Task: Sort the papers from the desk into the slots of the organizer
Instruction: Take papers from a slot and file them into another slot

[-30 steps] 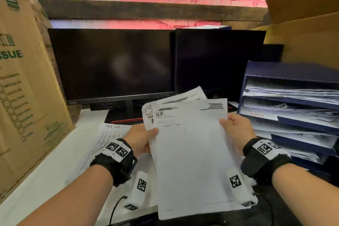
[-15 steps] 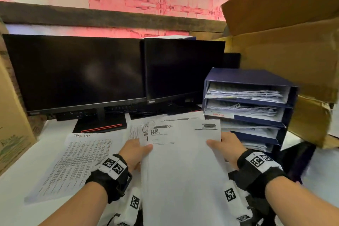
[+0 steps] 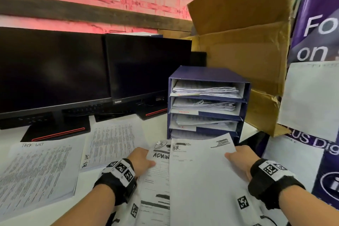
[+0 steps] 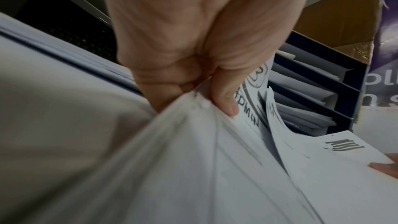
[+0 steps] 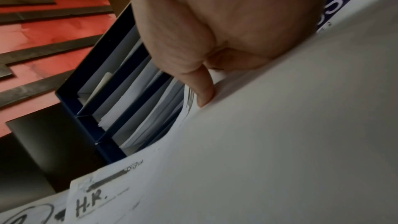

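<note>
My right hand (image 3: 240, 159) pinches the right edge of a white sheet marked "H.R." (image 3: 203, 176), thumb on top (image 5: 204, 91). My left hand (image 3: 141, 159) grips a stack of papers whose top sheet reads "ADMIN" (image 3: 157, 174), thumb pressed on it (image 4: 226, 103). The H.R. sheet (image 5: 258, 159) overlaps the ADMIN stack (image 4: 193, 159) on its right. Just beyond the sheets stands the dark blue organizer (image 3: 207, 73), its slots stuffed with papers; its lowest slot is partly hidden by the H.R. sheet.
Two stacks headed "Task list" (image 3: 36, 174) (image 3: 113, 141) lie on the white desk (image 3: 11, 135) at the left. Two dark monitors (image 3: 55, 71) (image 3: 146, 66) stand behind. An open cardboard box (image 3: 244, 42) and a purple banner (image 3: 315, 24) close off the right.
The H.R. sheet has slid right off the ADMIN stack, uncovering its heading. Both hands have dropped lower, and the view has swung right toward the organizer.
</note>
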Demonstrator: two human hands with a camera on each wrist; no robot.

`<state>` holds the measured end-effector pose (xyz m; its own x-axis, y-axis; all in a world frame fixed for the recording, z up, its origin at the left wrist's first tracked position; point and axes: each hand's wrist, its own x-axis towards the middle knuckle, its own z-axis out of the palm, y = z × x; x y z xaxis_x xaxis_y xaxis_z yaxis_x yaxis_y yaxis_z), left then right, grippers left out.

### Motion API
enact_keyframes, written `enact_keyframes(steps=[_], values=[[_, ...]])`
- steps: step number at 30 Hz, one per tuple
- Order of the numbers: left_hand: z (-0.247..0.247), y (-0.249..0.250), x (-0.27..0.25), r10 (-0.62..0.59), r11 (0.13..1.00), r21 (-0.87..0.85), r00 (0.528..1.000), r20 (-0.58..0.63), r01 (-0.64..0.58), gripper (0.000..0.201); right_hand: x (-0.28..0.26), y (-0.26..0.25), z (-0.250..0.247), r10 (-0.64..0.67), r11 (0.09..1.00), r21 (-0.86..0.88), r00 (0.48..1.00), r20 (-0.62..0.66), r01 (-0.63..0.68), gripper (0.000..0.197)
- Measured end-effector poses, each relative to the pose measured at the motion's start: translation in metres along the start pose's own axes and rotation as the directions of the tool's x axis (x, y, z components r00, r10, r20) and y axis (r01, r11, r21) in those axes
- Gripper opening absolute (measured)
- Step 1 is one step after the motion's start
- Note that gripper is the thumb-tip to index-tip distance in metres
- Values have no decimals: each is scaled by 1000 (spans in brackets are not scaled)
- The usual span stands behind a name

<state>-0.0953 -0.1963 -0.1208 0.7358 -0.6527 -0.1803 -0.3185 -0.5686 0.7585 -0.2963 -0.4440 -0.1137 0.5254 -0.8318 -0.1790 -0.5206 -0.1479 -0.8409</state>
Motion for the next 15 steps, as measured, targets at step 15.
enact_keyframes(steps=[15], values=[[25, 10, 22, 79, 992, 89, 991, 106, -89, 33, 13, 12, -2, 130, 991, 35, 991, 17, -130, 22]])
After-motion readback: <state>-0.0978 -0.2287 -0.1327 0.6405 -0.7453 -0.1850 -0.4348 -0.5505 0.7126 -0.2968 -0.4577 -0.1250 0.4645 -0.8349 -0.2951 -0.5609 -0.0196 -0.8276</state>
